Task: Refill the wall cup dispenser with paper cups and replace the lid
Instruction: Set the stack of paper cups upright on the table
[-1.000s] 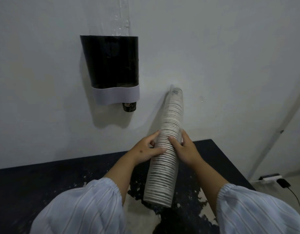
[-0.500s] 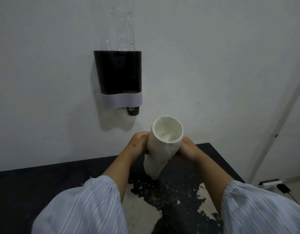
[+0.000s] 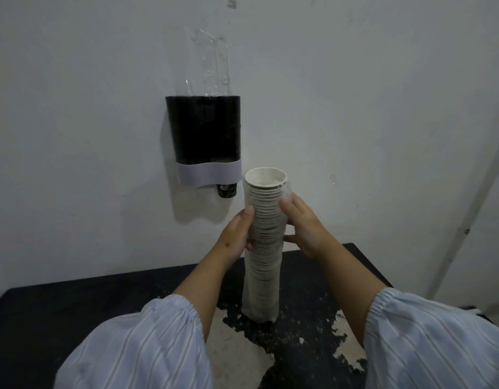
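While standing on the table (image 3: 60, 313), the cup stack (image 3: 263, 248) is gripped by both hands (image 3: 270, 230).

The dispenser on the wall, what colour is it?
The dispenser is black, with a pale grey band near its bottom. The head view shows it clearly.

You're in a plain utility or break corner: bare white wall (image 3: 382, 108) ahead of your hands, cup dispenser (image 3: 203, 130) mounted up-left of them, worn black table (image 3: 74, 318) with peeling paint beneath.
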{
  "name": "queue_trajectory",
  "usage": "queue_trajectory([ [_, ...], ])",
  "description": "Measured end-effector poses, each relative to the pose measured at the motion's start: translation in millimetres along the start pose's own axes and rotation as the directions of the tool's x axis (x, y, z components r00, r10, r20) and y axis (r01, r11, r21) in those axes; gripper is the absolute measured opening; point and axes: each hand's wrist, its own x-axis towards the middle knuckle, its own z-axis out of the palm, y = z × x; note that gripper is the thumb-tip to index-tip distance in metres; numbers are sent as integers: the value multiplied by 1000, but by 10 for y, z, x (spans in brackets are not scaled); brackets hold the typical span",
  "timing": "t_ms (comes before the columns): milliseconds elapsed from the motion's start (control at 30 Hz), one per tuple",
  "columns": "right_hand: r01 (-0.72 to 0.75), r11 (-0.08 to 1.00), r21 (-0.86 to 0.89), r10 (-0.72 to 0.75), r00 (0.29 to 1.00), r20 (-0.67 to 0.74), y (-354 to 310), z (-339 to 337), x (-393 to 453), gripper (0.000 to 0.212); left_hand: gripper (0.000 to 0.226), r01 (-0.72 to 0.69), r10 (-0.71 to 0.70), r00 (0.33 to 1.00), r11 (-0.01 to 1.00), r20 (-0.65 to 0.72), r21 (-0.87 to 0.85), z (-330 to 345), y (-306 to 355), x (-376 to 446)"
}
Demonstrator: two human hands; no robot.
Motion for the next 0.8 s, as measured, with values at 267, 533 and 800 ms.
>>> queue_trajectory([
  [267,233,931,-281,-261,963,-64,88,42,179,75,87,-146,145,987,989,-72,-10,0,214,192],
  [533,208,941,-266,-236,968,-80,340,61,294,82,78,-204,203,975,979,-93,-4,44,68,400],
  [800,118,966,-230,-146,983,-110,667,36,426,72,88,-124,121,990,991,-69,-47,69,-187,611],
])
